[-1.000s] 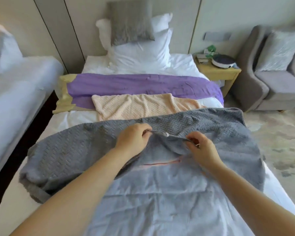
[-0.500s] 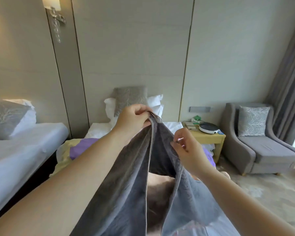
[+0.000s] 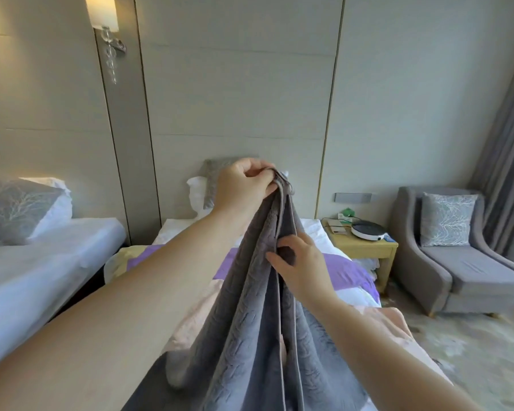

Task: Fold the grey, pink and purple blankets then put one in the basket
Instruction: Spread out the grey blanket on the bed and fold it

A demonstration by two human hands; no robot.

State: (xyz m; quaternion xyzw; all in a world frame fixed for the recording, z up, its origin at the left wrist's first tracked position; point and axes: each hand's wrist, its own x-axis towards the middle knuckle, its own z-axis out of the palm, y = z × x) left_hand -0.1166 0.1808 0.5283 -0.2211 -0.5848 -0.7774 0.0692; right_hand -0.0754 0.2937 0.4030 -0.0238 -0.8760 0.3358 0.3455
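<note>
The grey blanket [image 3: 250, 321] hangs in long folds in front of me above the bed. My left hand [image 3: 245, 185] is raised and pinches its gathered top edge. Lower down, my right hand [image 3: 301, 264] grips the hanging edges of the same blanket. Behind it, the purple blanket [image 3: 343, 269] lies spread across the bed, and the pink blanket [image 3: 190, 318] lies nearer me, partly hidden by the grey one. No basket is in view.
The bed [image 3: 178, 229] has white pillows and a grey cushion [image 3: 211, 179] at the wall. A second bed [image 3: 42, 262] stands at the left. A wooden nightstand [image 3: 365, 250] and a grey armchair [image 3: 463, 256] are at the right.
The grey blanket lay on the bed a second ago; both hands have lifted it. My left hand went higher with the top edge, and my right hand slid down the hanging edges.
</note>
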